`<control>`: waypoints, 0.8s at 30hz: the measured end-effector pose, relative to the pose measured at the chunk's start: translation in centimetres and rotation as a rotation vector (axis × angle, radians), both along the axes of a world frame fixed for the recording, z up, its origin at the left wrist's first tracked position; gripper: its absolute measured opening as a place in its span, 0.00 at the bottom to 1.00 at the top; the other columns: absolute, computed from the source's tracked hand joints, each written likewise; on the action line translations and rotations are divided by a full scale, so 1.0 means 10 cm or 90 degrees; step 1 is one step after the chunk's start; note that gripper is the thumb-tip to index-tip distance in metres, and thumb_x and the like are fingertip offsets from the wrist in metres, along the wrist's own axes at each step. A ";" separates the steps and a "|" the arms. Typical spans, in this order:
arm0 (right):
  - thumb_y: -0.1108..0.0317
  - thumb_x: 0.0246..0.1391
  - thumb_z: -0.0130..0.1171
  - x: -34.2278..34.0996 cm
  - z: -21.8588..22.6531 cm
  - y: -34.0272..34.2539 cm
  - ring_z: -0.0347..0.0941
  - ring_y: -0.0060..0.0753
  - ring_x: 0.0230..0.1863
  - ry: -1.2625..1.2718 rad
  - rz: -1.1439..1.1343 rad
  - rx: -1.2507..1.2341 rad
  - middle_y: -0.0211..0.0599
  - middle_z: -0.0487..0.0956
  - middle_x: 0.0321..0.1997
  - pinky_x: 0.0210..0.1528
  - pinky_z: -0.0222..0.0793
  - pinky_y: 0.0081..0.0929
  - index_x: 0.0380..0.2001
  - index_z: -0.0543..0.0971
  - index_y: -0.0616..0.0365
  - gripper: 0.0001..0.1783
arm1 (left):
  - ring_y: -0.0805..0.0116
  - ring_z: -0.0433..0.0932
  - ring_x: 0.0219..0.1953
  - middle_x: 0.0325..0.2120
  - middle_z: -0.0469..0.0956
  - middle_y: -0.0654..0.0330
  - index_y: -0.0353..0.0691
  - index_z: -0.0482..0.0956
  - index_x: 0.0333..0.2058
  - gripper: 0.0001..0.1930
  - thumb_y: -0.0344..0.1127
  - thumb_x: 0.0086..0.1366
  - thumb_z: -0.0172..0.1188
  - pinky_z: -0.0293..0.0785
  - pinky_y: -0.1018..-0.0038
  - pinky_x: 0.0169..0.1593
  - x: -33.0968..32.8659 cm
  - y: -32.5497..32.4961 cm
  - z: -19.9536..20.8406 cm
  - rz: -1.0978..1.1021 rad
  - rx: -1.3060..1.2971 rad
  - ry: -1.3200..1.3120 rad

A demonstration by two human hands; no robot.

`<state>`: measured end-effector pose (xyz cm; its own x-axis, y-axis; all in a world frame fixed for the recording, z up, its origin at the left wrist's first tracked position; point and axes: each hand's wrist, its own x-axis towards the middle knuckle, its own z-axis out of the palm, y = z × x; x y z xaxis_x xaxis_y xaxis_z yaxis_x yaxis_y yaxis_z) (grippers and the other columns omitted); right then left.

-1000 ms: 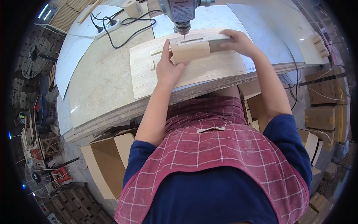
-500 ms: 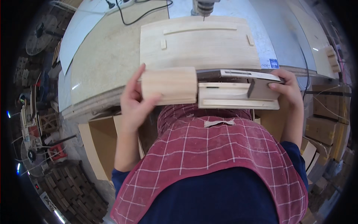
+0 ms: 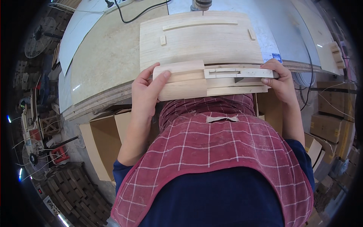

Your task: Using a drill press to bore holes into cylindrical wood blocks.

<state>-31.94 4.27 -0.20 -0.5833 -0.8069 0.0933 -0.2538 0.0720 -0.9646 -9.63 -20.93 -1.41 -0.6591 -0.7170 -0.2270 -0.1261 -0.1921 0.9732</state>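
Note:
My left hand grips the left end of a pale wooden box, its thumb lying on top. The left half of the box is covered by smooth wood; the right half lies open, with long rails. At the right end, my right hand pinches a whitish slotted strip between thumb and fingers. The strip runs lengthwise over the open half, its left end against the covered part. A small dark bit shows beneath it; whatever else lies under the strip is hidden.
Behind the box, a pale wooden board with thin battens rests on the workbench. A drill chuck with a thin bit hangs at its far edge. A black cable lies far left. Open cardboard boxes stand below the bench.
The slotted strip has swung down and left over the box's open half; the dark panel below it is now mostly hidden. The box has risen slightly and turned in my left hand.

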 end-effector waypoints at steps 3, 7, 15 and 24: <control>0.78 0.37 0.62 0.02 -0.03 -0.06 0.66 0.20 0.34 0.039 0.018 -0.006 0.28 0.71 0.29 0.37 0.60 0.16 0.29 0.76 0.61 0.11 | 0.86 0.64 0.14 0.22 0.74 0.63 0.30 0.69 0.45 0.24 0.40 0.53 0.61 0.55 0.88 0.14 -0.07 0.07 0.07 -0.021 0.019 -0.012; 0.76 0.37 0.61 0.10 -0.05 -0.20 0.65 0.21 0.34 0.064 0.020 -0.010 0.29 0.70 0.31 0.37 0.58 0.17 0.31 0.75 0.61 0.12 | 0.84 0.60 0.13 0.21 0.73 0.65 0.30 0.68 0.46 0.21 0.42 0.61 0.50 0.56 0.86 0.16 -0.12 0.13 0.01 -0.077 0.270 0.096; 0.79 0.39 0.60 0.00 -0.20 -0.45 0.64 0.19 0.33 0.077 0.019 -0.050 0.26 0.70 0.29 0.36 0.59 0.16 0.29 0.75 0.60 0.10 | 0.84 0.60 0.19 0.22 0.68 0.71 0.36 0.66 0.50 0.19 0.41 0.65 0.41 0.54 0.85 0.22 -0.36 0.12 0.04 -0.101 0.181 0.061; 0.72 0.40 0.64 -0.68 -0.40 -0.93 0.67 0.17 0.31 0.120 -0.118 -0.077 0.25 0.74 0.28 0.34 0.64 0.15 0.34 0.76 0.59 0.14 | 0.75 0.69 0.30 0.32 0.73 0.58 0.33 0.62 0.51 0.23 0.39 0.60 0.52 0.66 0.80 0.32 -1.11 -0.27 -0.30 -0.025 -0.003 0.123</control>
